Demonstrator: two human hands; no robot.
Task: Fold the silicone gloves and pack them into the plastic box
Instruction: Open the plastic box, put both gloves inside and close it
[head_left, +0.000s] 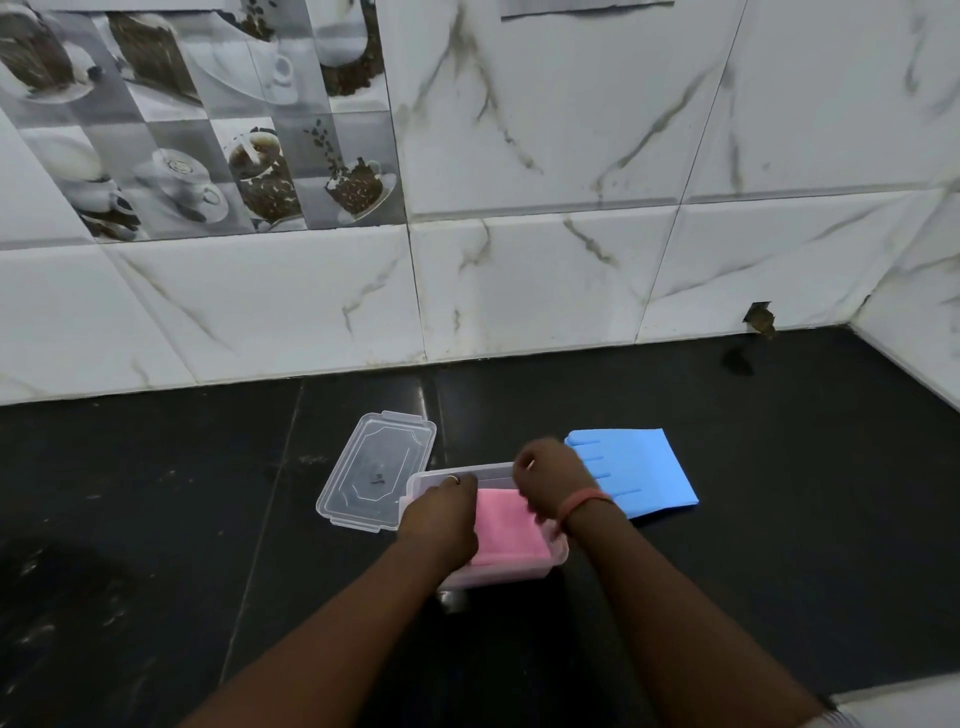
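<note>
The white marble-look wall tiles fill the upper half of the view, with a patch of coffee-cup picture tiles at 11 o'clock. Below them a black counter runs across the lower half, meeting the wall along a pale seam.

At 3 o'clock from the box, just beside it, a blue glove lies flat on the counter, its fingers pointing toward 9 o'clock and partly hidden behind the right wrist.

The clear plastic box sits near the middle of the counter, open at the top. Its clear lid lies on the counter at 10 o'clock from the box, touching or nearly touching the box's left end.

Inside the box lies a folded pink glove, filling most of the visible bottom.

The left hand reaches down over the box's left side, knuckles up and fingers curled downward at the pink glove's left edge; whether it pinches the glove or only presses on it cannot be told. The right hand hangs over the box's far right part with fingers bent down toward the glove; its fingertips are blurred, so its grip cannot be told either. A pink band circles the right wrist.
</note>
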